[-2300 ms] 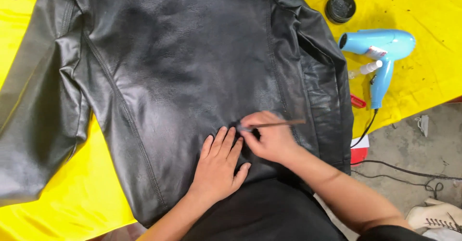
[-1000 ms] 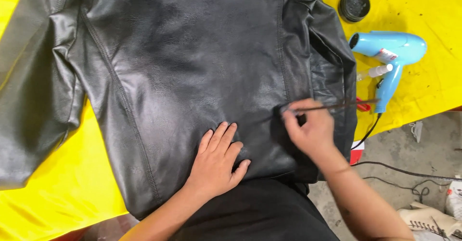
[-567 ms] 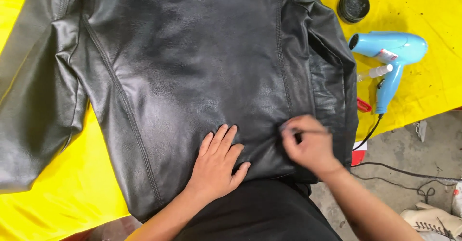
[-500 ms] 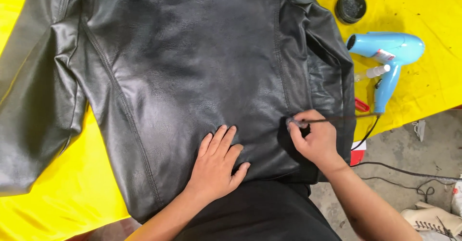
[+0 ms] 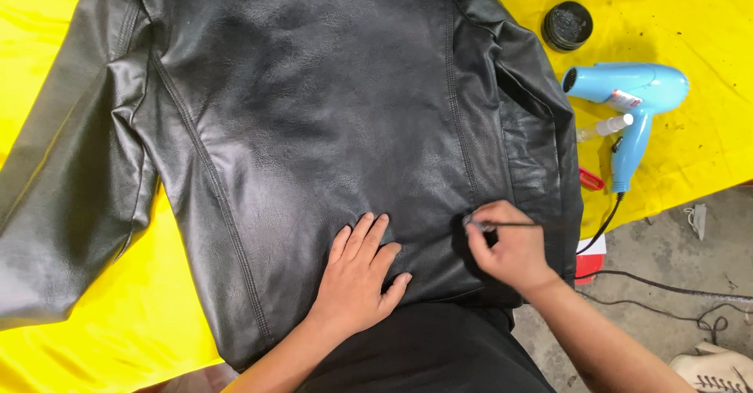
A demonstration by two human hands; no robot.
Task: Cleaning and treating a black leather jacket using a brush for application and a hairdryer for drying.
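Yellow cloth covers the worktop (image 5: pixel 690 150), and on it a black leather jacket (image 5: pixel 314 126) lies spread flat, back panel up, its hem toward you at 6 o'clock and its sleeves running off at 9 and 3 o'clock.

Your right hand (image 5: pixel 510 252) has its grip pinched together on a thin brush (image 5: pixel 502 225), the tip set on the leather at the lower right of the back panel, just inside the side seam. A couple of seconds ago that hand was working close beside your left hand near the middle of the hem; since then it has travelled out toward 3 o'clock and now sits well apart from it. That reads as the work moving sideways along the bottom edge, with the middle stretch already covered.

Your left hand (image 5: pixel 357 279) has not shifted: it lies flat, fingers spread and holding nothing, pressing the leather down near the hem at about 6 o'clock.

Farther out on the cloth at 2 o'clock lies a blue hair dryer (image 5: pixel 631 99), its cord dropping off the edge toward the floor. A small white bottle (image 5: pixel 604 128) lies touching it, and a round black tin (image 5: pixel 567 26) stands open at 1 o'clock. A small red item (image 5: pixel 591 179) lies just beside the jacket's right sleeve.
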